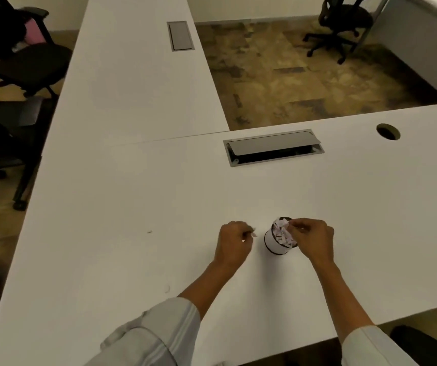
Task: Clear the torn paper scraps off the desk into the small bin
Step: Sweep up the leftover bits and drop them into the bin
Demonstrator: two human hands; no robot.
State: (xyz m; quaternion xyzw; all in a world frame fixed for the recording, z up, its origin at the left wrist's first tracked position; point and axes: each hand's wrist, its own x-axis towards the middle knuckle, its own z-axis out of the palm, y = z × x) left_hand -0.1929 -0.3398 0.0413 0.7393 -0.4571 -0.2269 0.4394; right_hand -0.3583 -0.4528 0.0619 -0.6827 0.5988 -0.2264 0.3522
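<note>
Two grips pinching scraps, right hand (311,239) over bin (278,243), left hand (234,243) beside it

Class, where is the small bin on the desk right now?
In the head view, the small bin stands near the desk's front, between both hands, right hand over its rim.

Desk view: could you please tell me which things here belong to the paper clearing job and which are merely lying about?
Part of the job:
- small bin, full of scraps
- paper scrap pinched in the left hand
- right hand at the bin's rim
- desk

Just lying about:
- open cable hatch
- cable hole
- office chairs
</note>
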